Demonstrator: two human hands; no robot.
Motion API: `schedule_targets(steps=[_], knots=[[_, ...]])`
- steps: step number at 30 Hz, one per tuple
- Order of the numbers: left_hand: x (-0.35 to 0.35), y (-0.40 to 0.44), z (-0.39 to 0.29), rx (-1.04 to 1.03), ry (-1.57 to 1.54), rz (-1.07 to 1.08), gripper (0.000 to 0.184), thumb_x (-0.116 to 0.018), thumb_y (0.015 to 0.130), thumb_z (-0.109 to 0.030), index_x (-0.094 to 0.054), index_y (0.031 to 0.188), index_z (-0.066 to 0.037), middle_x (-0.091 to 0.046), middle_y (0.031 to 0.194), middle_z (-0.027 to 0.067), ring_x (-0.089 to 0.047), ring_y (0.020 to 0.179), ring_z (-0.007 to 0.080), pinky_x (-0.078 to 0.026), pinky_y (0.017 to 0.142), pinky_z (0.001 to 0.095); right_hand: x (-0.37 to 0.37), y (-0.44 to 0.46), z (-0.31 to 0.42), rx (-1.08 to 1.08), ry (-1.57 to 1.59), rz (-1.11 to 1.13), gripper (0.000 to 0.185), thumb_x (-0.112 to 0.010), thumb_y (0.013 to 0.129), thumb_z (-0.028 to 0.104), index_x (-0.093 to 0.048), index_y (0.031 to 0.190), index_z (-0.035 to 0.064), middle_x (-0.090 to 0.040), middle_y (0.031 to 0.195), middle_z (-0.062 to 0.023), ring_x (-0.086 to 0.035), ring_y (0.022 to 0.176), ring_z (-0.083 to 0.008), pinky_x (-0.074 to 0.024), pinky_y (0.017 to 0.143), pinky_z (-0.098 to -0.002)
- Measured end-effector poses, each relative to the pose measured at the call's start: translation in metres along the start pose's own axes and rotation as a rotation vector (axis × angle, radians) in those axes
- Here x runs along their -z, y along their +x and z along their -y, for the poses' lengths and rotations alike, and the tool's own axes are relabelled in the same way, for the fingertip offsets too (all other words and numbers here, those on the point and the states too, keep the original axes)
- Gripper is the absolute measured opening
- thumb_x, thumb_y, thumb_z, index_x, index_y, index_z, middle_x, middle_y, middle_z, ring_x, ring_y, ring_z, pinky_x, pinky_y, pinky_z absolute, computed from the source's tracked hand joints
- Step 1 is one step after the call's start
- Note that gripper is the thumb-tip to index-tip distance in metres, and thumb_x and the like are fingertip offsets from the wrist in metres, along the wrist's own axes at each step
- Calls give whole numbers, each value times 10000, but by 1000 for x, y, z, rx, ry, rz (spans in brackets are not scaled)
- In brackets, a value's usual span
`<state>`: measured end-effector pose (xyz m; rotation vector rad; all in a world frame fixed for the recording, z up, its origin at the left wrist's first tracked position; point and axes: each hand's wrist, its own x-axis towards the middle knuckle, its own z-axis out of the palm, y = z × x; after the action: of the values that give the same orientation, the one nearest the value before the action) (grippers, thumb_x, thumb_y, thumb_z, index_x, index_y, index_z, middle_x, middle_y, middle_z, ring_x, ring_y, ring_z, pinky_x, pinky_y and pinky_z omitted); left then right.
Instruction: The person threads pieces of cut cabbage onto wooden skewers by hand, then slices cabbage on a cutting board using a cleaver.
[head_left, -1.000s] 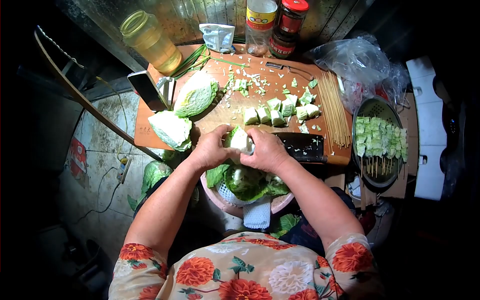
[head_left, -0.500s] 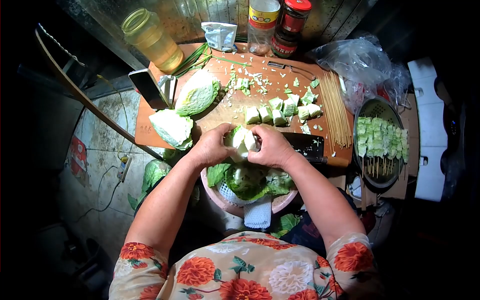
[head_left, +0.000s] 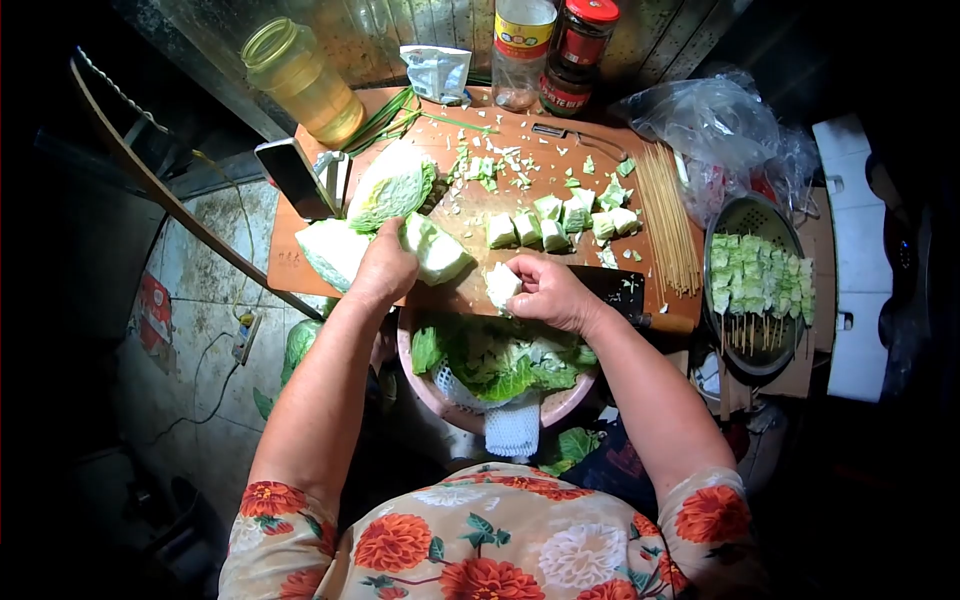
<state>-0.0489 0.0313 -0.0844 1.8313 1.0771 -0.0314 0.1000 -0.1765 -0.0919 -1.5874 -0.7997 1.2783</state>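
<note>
My left hand is at the left part of the wooden board, its fingers on a cabbage wedge. Another wedge lies left of that hand, and a larger cabbage piece lies just behind it. Near the board's front edge my right hand pinches a small white cabbage chunk. Beside that hand lies a cleaver. Cut cabbage chunks stand in rows behind it. Below the hands, a pink basin holds cabbage leaves.
Bamboo skewers lie at the board's right side. Skewered cabbage rests in a colander further right. A phone, a jar of yellow liquid, a plastic bottle and red-lidded jar stand around the board.
My hands have moved apart. My left hand has gone back and left with a cabbage wedge, now on the board. My right hand keeps a small chunk above the board's front edge.
</note>
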Motion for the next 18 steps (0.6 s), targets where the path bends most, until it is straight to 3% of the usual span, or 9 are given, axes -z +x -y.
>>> schedule_targets(steps=[3,6,7,8,10,12,13,15,18], knots=[[-1,-19,-18,-178,445,-247,541,-614,799,-113,-487,1311,7,-538,1267,270,-559,1130,401,-439,995,419,-5,-4,6,-75,214,60,441,-671,751,85,-555,1165,-12,-610,1031,-34,-588,945,-103,-494,855,-280],[-3,-37,-40,-421,502,-286,503,-634,807,-144,-519,1271,11,-588,1187,280,-572,1115,413,-449,976,423,-11,-7,3,-24,202,18,417,-681,758,96,-558,1143,-7,-616,1043,-34,-597,937,-109,-497,855,-286],[-7,-39,-45,-407,417,-241,483,-665,822,-215,-547,1224,24,-646,1057,227,-636,965,354,-503,875,399,-13,-8,-2,14,15,-49,434,-688,747,105,-558,1146,-8,-621,1041,-40,-602,922,-112,-499,854,-287],[-10,-42,-54,-176,59,21,515,-705,841,-297,-553,1210,29,-666,951,165,-644,843,233,-528,747,343,-15,-8,-3,51,-174,-115,451,-696,737,114,-559,1149,-8,-625,1038,-46,-607,907,-114,-500,852,-288],[-20,-49,-59,66,-134,356,541,-708,868,-346,-543,1224,27,-648,959,117,-619,794,151,-514,660,287,-19,-20,21,110,-429,-202,485,-720,660,150,-571,1101,14,-628,976,-115,-631,856,-173,-513,824,-308],[-36,-58,-54,12,-240,456,531,-711,878,-336,-533,1234,15,-633,986,116,-621,825,154,-518,663,285,-25,-33,34,238,-676,-275,495,-735,647,177,-570,1088,26,-626,1027,-155,-633,920,-279,-510,858,-370],[-39,-58,-55,20,-368,542,451,-690,878,-202,-513,1238,5,-612,1018,104,-620,841,171,-529,672,300,-23,-36,34,235,-677,-280,495,-735,647,177,-570,1088,26,-626,1027,-155,-633,920,-279,-510,858,-370],[-47,-57,-50,53,-465,535,420,-655,861,-131,-509,1232,3,-606,1024,104,-622,854,179,-536,679,310,-19,-43,33,287,-726,-262,556,-759,639,204,-563,1132,38,-611,1090,-180,-598,1015,-355,-491,901,-412],[-58,-53,-43,114,-497,494,439,-538,794,27,-492,1230,1,-588,1040,102,-630,869,202,-549,691,334,-6,-55,34,367,-626,-292,614,-778,647,218,-547,1187,41,-601,1124,-183,-589,1048,-350,-481,920,-409]])
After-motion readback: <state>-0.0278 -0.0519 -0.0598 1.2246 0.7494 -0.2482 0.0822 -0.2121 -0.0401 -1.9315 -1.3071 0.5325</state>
